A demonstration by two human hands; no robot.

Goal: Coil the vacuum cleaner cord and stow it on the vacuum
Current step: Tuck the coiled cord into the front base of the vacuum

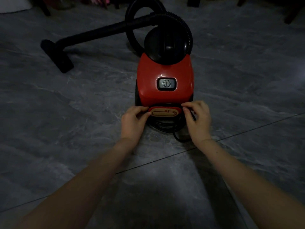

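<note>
A red canister vacuum [165, 71] stands on the floor in front of me, with a black power button [166, 83] on top. At its near end sits a red cord holder [165, 111] with a tan cord symbol. Black cord [163, 126] hangs in loops around and under that holder, and one strand trails onto the floor at the right. My left hand [132, 124] pinches the holder's left end. My right hand [197, 119] pinches the cord at the holder's right end.
The black ribbed hose [184, 25] arcs behind the vacuum. Its wand [99, 33] lies across the floor to the left and ends in a floor nozzle [57, 55]. Dark furniture legs [44, 5] stand along the far edge. The floor is grey stone-look tile [247, 80].
</note>
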